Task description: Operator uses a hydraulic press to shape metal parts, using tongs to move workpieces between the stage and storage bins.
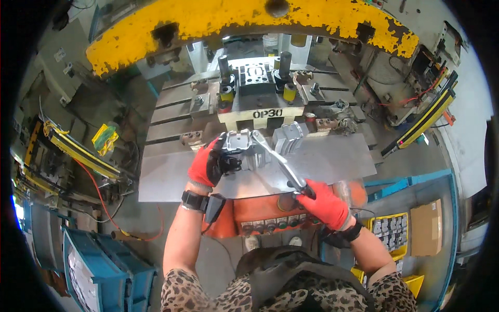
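In my left hand (208, 164), gloved in red and black, is a stamped metal part (239, 140), held up over the grey metal plate. The fingers are closed at its left edge. My right hand (325, 204), in a red glove, grips the dark handle end of a long silver hand tool (283, 165). The tool slants up to the left, its far tip beside the right edge of the part; whether they touch I cannot tell. A stack of similar metal parts (289, 138) stands right of the tool's tip. More parts (253, 160) sit below the held one.
Beyond the plate (332, 161) stands a die (254, 99) with guide posts on a slotted press bed. A chipped yellow press beam (249, 18) crosses above. Yellow-black guards (423, 119) flank both sides. Push buttons (275, 224) line the orange front. Yellow bins (392, 234) of parts stand right.
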`<state>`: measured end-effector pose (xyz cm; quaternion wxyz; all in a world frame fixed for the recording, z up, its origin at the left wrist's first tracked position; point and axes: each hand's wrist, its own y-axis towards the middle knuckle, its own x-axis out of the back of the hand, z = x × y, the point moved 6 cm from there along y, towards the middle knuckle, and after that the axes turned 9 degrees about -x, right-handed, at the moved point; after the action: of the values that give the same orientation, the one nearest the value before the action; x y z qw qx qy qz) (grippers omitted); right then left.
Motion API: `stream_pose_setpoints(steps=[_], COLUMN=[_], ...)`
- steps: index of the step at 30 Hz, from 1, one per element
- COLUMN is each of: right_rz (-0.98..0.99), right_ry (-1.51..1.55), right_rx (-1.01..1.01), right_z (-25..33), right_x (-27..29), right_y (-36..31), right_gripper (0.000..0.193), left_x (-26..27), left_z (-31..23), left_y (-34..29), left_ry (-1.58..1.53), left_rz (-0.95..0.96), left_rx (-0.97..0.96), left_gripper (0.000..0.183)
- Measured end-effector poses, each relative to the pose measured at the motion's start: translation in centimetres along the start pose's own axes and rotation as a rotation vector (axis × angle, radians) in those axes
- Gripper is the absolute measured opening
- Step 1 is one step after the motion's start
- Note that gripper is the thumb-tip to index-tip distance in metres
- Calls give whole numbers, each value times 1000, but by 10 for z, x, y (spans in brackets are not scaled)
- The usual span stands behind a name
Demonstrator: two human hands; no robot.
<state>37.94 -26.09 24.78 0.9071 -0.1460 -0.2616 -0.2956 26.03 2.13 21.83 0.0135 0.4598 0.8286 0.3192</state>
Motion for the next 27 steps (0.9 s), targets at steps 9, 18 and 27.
stream_pose_setpoints(steps=[9, 18, 27], right_rz=[17, -155, -184], right_ry=[239, 123, -49], right_rx=[-96, -87, -193], right_z=[19, 18, 20], right_x=[47, 49, 54], right_y=[129, 241, 250], right_gripper=[26, 31, 44], left_x=[29, 101, 111], left_z=[1, -22, 5], left_y=[-49, -143, -213], left_ry=[-667, -340, -169], left_rz=[-283, -637, -782], left_rx=[497, 534, 668], left_gripper=[51, 48, 43])
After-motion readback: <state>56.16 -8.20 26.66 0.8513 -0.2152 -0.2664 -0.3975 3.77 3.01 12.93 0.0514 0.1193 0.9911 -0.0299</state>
